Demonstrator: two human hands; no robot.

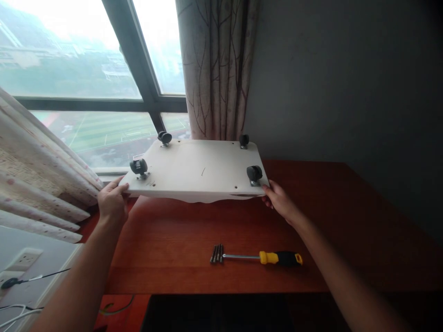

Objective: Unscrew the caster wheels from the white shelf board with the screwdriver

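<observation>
A white board (pixel 194 166) with a wavy front edge is held above the desk, its face with four black casters upward. One caster (pixel 254 174) stands near the right front corner, another (pixel 139 167) near the left front. My left hand (pixel 113 199) grips the board's left front corner. At the right front corner, my right hand (pixel 278 198) has its thumb on top and fingers below. Nearer to me on the desk lie several screws (pixel 217 254) in a row, beside the tip of a yellow and black screwdriver (pixel 281 258).
The reddish-brown desk (pixel 166 272) stands by a window and a grey wall. Patterned curtains (pixel 219 69) hang behind the board and at the left. A wall socket (pixel 26 259) with a plug and cables is at the lower left.
</observation>
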